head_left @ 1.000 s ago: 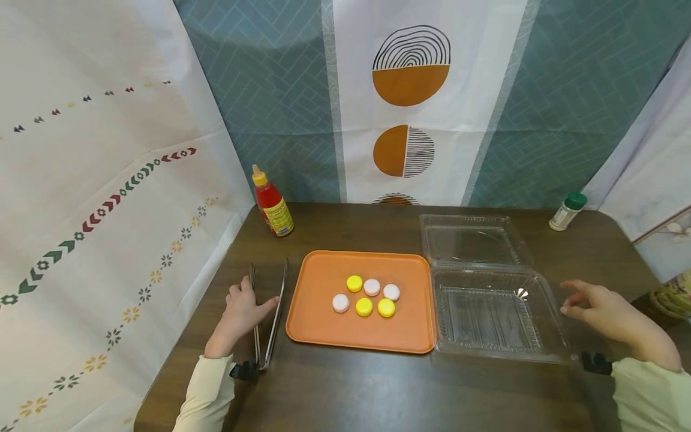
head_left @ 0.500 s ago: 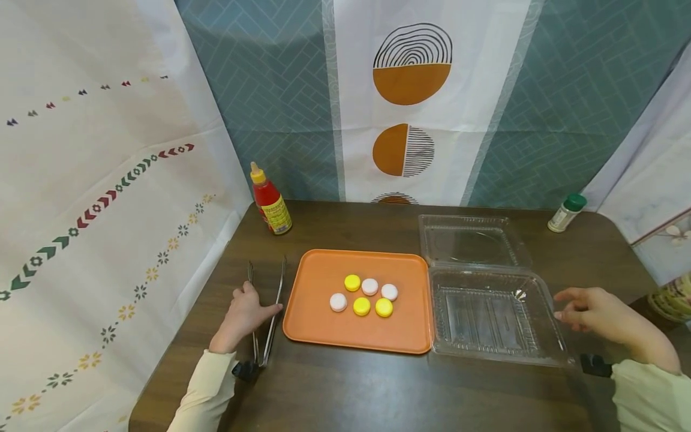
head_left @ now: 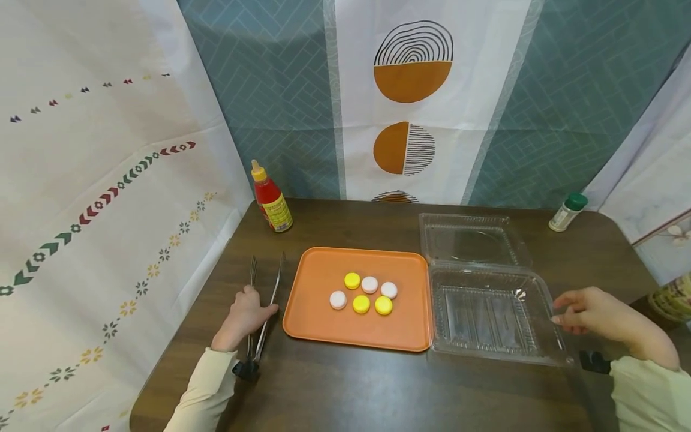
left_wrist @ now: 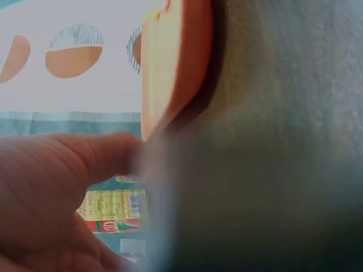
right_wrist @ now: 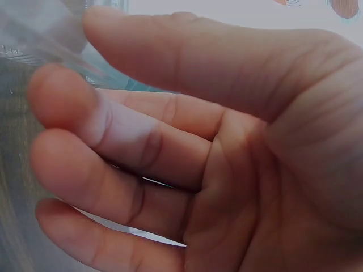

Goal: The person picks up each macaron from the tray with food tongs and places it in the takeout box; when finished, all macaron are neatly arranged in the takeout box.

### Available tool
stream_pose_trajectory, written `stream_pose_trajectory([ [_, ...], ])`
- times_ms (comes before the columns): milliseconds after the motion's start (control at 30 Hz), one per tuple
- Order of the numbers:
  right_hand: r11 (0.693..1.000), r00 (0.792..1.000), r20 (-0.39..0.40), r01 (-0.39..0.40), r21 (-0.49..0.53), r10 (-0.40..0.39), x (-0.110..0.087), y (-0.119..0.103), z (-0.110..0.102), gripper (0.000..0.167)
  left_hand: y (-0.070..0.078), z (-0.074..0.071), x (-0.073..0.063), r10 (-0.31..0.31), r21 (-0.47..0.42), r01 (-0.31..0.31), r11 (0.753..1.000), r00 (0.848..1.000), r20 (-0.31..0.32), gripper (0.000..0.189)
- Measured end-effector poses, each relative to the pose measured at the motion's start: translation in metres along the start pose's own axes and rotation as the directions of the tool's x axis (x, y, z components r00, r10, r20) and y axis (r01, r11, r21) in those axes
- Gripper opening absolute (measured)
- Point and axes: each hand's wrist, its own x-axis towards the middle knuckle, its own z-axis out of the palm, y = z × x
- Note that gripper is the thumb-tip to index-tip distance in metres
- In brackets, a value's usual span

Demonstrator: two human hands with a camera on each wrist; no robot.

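Note:
In the head view my left hand (head_left: 245,315) grips metal tongs (head_left: 277,279), thumb on the right arm and fingers on the left one. The tongs' tips point away from me, a little apart. In the left wrist view the thumb (left_wrist: 108,156) shows beside a blurred grey shape. My right hand (head_left: 599,315) is at the right wall of a clear plastic container (head_left: 486,312), whose lid (head_left: 475,237) is folded back. Its fingers (right_wrist: 85,175) are loosely curled, with nothing between them and the thumb. An orange tray (head_left: 313,324) bears three yellow macarons (head_left: 361,304) and three pale ones (head_left: 338,300).
A red sauce bottle (head_left: 274,204) with a yellow cap stands at the back left of the dark table (head_left: 378,390). A green-capped shaker (head_left: 568,212) is at the back right. Another jar (head_left: 672,300) stands beyond my right wrist.
The two arms of the tongs have come closer together in my left hand. My right hand has shifted slightly left, to the container's right wall. The macarons stay put on the tray.

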Motion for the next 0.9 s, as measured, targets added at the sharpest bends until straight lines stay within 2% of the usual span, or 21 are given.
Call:
stream_pose_trajectory([
  [200,1.0,1.0,-0.002,0.008,-0.002,-0.008,-0.002,0.002,0.001,0.026,-0.005,-0.007,-0.001,0.04,-0.015,-0.04,0.999,0.999,-0.014,0.055],
  [333,1.0,1.0,-0.001,0.001,-0.003,-0.001,-0.003,0.003,0.001,0.024,-0.011,-0.008,-0.002,0.079,-0.028,-0.08,0.996,0.997,-0.028,0.06],
  [467,1.0,1.0,0.005,-0.011,0.012,0.011,-0.004,0.002,0.001,0.023,-0.017,-0.01,-0.004,0.09,-0.016,-0.091,0.996,0.994,-0.054,0.065],
  [600,1.0,1.0,0.007,-0.017,0.011,0.017,-0.003,-0.001,0.0,0.023,-0.022,-0.013,-0.006,0.108,-0.016,-0.111,0.994,0.988,-0.11,0.065],
  [767,0.999,0.999,0.003,-0.038,0.002,0.038,0.0,-0.003,0.001,0.024,-0.03,-0.01,-0.007,0.16,-0.027,-0.169,0.985,0.966,-0.201,0.051],
  [900,0.998,0.998,-0.001,-0.059,-0.006,0.059,0.001,-0.007,0.001,0.024,-0.036,-0.007,-0.008,0.242,-0.017,-0.256,0.967,0.931,-0.275,0.043],
])
